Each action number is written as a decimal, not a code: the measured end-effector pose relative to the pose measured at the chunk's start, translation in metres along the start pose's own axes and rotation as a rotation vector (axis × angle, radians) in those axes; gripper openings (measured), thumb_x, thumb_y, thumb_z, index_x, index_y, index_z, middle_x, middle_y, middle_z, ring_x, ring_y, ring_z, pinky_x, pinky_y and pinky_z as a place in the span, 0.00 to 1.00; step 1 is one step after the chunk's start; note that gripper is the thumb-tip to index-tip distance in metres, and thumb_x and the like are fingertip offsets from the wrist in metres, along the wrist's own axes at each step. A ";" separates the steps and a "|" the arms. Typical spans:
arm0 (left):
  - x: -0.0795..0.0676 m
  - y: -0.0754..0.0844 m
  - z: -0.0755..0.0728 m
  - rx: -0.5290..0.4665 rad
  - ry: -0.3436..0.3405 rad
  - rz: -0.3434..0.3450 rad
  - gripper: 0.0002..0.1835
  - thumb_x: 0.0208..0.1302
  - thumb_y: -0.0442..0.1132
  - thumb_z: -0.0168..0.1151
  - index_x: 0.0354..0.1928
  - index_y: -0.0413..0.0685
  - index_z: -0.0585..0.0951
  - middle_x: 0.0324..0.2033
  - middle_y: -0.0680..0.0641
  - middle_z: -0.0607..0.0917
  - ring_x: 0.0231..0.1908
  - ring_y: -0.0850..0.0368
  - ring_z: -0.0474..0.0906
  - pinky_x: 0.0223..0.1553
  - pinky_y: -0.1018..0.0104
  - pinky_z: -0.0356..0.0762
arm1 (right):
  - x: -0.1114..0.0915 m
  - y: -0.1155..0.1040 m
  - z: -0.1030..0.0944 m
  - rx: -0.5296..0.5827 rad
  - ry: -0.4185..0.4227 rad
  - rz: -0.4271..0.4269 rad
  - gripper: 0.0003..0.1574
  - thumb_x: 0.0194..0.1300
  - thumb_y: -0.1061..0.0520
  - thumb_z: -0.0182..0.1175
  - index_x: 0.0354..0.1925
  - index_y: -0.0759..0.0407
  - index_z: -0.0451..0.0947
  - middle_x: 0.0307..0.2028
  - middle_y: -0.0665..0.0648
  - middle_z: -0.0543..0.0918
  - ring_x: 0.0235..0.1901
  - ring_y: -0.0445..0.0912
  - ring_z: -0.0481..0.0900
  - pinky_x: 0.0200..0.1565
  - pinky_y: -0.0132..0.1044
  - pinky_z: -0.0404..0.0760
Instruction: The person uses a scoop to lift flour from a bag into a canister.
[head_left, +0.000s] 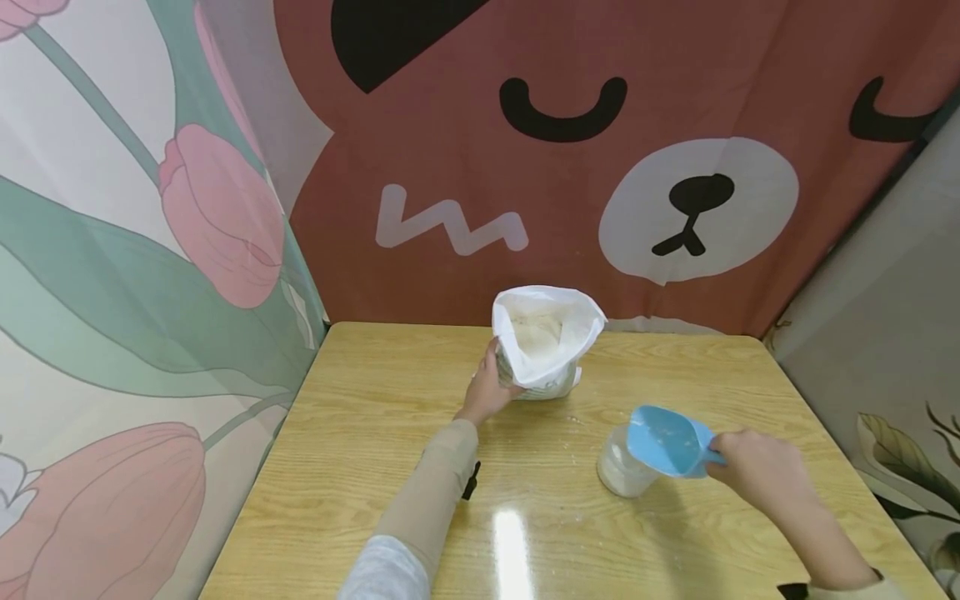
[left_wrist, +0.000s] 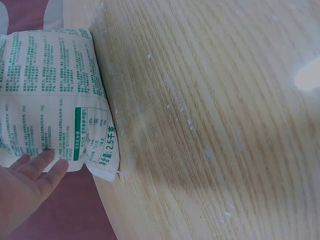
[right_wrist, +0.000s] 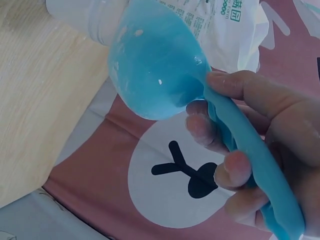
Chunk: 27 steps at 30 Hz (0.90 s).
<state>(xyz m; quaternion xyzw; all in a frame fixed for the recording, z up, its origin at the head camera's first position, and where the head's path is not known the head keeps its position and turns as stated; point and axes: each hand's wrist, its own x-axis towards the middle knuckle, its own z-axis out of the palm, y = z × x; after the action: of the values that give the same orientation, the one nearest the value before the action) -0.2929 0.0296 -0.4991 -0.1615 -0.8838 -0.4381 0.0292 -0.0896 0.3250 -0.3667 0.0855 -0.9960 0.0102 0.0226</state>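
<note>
A blue scoop (head_left: 667, 442) is gripped by its handle in my right hand (head_left: 765, 467); in the right wrist view the fingers curl round the handle. White specks cling to the scoop bowl (right_wrist: 155, 65), which holds no heap. Just beneath and left of it stands a clear jar (head_left: 624, 471) with whitish contents, its mouth partly hidden by the scoop. My left hand (head_left: 487, 387) holds the left side of an open white flour bag (head_left: 551, 379), fingers across the printed front (left_wrist: 50, 120). Pale powder (head_left: 538, 333) shows inside the bag.
The wooden table (head_left: 360, 392) has scattered white powder between bag and jar. A brown curtain (head_left: 420, 125) with a bear face hangs right behind its back edge. A flowered curtain (head_left: 150, 333) stands along the left, and another printed cloth (head_left: 870, 317) along the right.
</note>
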 end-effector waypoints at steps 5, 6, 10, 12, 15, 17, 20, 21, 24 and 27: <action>0.000 0.000 0.000 0.004 0.000 0.001 0.58 0.45 0.51 0.70 0.69 0.53 0.40 0.61 0.36 0.61 0.57 0.41 0.63 0.53 0.49 0.63 | -0.001 0.000 -0.001 0.016 -0.011 -0.004 0.25 0.49 0.59 0.65 0.11 0.50 0.59 0.12 0.46 0.53 0.15 0.39 0.50 0.17 0.31 0.50; 0.000 0.000 0.000 0.006 0.000 0.000 0.58 0.45 0.50 0.70 0.69 0.53 0.40 0.61 0.36 0.61 0.57 0.41 0.63 0.53 0.49 0.63 | -0.001 0.000 -0.002 0.018 -0.020 -0.001 0.24 0.49 0.58 0.65 0.11 0.50 0.61 0.12 0.46 0.54 0.14 0.39 0.51 0.16 0.31 0.50; 0.000 0.000 0.000 0.010 -0.003 -0.006 0.57 0.45 0.50 0.70 0.69 0.54 0.40 0.61 0.36 0.61 0.56 0.41 0.63 0.53 0.49 0.63 | 0.000 0.003 -0.003 0.023 -0.040 -0.008 0.17 0.49 0.58 0.66 0.14 0.49 0.68 0.12 0.45 0.58 0.14 0.39 0.54 0.15 0.31 0.52; 0.000 0.000 0.000 0.012 -0.003 -0.007 0.57 0.45 0.51 0.70 0.69 0.54 0.40 0.61 0.36 0.61 0.56 0.41 0.63 0.52 0.49 0.63 | 0.000 0.005 -0.004 0.026 -0.045 -0.010 0.09 0.49 0.57 0.66 0.19 0.53 0.75 0.13 0.45 0.66 0.14 0.39 0.58 0.14 0.32 0.56; 0.000 0.000 0.000 0.009 -0.002 -0.003 0.57 0.46 0.51 0.69 0.69 0.54 0.40 0.61 0.36 0.61 0.56 0.41 0.63 0.52 0.48 0.64 | 0.002 0.008 -0.007 0.032 -0.028 -0.010 0.08 0.48 0.56 0.67 0.27 0.59 0.80 0.17 0.48 0.75 0.14 0.40 0.65 0.13 0.33 0.62; 0.000 0.001 -0.001 0.010 -0.001 -0.003 0.57 0.45 0.51 0.69 0.69 0.54 0.40 0.61 0.36 0.61 0.56 0.41 0.63 0.52 0.48 0.64 | 0.003 0.009 -0.009 0.042 -0.015 -0.007 0.12 0.48 0.56 0.67 0.31 0.63 0.81 0.20 0.51 0.78 0.15 0.41 0.69 0.13 0.35 0.64; 0.000 0.001 0.000 0.017 -0.003 -0.007 0.57 0.45 0.51 0.70 0.69 0.54 0.40 0.61 0.37 0.61 0.56 0.41 0.63 0.52 0.48 0.64 | 0.004 0.009 -0.010 0.087 -0.017 0.011 0.10 0.51 0.56 0.65 0.29 0.63 0.79 0.18 0.49 0.76 0.15 0.41 0.68 0.14 0.35 0.64; 0.000 0.001 0.000 0.020 -0.004 -0.009 0.57 0.45 0.51 0.70 0.69 0.54 0.40 0.61 0.37 0.61 0.56 0.42 0.63 0.52 0.49 0.64 | 0.004 0.009 -0.010 0.102 -0.014 0.013 0.09 0.51 0.57 0.65 0.29 0.63 0.79 0.18 0.48 0.75 0.15 0.41 0.67 0.14 0.35 0.64; 0.001 0.000 0.000 0.027 -0.009 -0.016 0.57 0.45 0.51 0.70 0.69 0.54 0.40 0.61 0.37 0.61 0.57 0.42 0.62 0.53 0.49 0.63 | 0.004 0.008 -0.011 0.147 -0.015 0.021 0.07 0.54 0.57 0.62 0.25 0.59 0.76 0.14 0.46 0.67 0.15 0.41 0.60 0.15 0.34 0.59; 0.001 0.000 0.000 0.020 -0.014 -0.021 0.57 0.46 0.51 0.69 0.69 0.55 0.39 0.62 0.37 0.60 0.57 0.42 0.62 0.53 0.49 0.63 | 0.003 0.007 -0.012 0.172 -0.007 0.021 0.10 0.56 0.57 0.61 0.22 0.56 0.73 0.13 0.46 0.61 0.14 0.40 0.58 0.15 0.32 0.56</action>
<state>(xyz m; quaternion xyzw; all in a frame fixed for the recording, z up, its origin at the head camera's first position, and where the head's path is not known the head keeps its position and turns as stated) -0.2935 0.0300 -0.4993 -0.1550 -0.8899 -0.4286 0.0201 -0.0937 0.3317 -0.3542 0.0768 -0.9924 0.0959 0.0117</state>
